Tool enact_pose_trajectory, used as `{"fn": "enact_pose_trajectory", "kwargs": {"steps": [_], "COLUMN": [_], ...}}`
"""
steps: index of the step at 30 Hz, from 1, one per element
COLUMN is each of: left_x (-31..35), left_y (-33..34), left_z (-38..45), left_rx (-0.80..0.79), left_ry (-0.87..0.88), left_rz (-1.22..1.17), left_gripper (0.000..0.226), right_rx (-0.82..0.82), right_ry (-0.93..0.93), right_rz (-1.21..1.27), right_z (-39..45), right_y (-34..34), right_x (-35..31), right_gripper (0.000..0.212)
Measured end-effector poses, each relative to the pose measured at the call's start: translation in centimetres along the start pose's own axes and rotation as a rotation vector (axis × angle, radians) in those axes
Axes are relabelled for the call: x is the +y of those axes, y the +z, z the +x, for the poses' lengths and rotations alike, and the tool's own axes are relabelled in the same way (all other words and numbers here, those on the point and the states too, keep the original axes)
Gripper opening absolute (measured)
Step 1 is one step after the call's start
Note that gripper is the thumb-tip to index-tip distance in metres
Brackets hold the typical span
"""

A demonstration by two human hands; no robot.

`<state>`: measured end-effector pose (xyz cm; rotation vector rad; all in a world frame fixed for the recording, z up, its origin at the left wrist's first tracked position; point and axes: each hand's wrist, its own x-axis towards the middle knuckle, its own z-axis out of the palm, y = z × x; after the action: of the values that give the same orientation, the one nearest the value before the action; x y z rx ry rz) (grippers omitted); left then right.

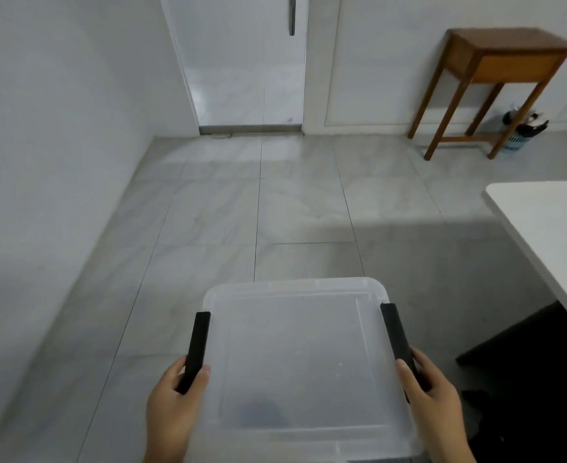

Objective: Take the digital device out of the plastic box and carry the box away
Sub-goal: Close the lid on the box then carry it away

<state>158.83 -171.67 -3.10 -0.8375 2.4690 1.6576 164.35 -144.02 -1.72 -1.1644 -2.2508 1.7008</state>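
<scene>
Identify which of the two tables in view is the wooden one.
The small brown wooden side table against the far wall, with a basket under it. The other, the white table at the right edge, is nearer the plastic box.

I see a plain room in a home: grey floor tiles (275,202), a white door (245,61), a small wooden table (505,58).

Two bare hands, left (172,406) & right (434,401), coming in from bottom edge. No gloves, rings, watch or sleeves visible on the wrists. Short, plain fingernails. Forearms cut off by frame edge; rest of body out of view.
</scene>
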Motion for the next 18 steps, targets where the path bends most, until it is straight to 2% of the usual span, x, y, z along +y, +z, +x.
{"fn": "enact_pose_trajectory", "kwargs": {"steps": [4, 9, 13, 18], "left_x": [5.2, 16.6, 24.0, 29.6], "left_y": [6.2, 13.9, 21.8, 33.8], "left_z": [9.4, 21.6, 28.3, 34.4], "left_rx": [-0.037, -0.126, -0.231, -0.364], "left_ry": [-0.003, 0.137, 0.217, 0.198], "left_rz": [0.019, 0.054, 0.109, 0.160], "left_gripper": [0.033, 0.032, 0.030, 0.031], "right_rx": [0.053, 0.191, 0.320, 0.464], "right_ry": [0.080, 0.114, 0.141, 0.287], "right_rz": [0.001, 0.072, 0.135, 0.151], "right_z": [8.9, 20.2, 28.3, 38.7], "right_y": [3.7, 7.2, 7.2, 6.5], "right_x": [-3.8, -11.1, -15.7, -17.0], "right_gripper": [0.040, 0.039, 0.038, 0.041]}}
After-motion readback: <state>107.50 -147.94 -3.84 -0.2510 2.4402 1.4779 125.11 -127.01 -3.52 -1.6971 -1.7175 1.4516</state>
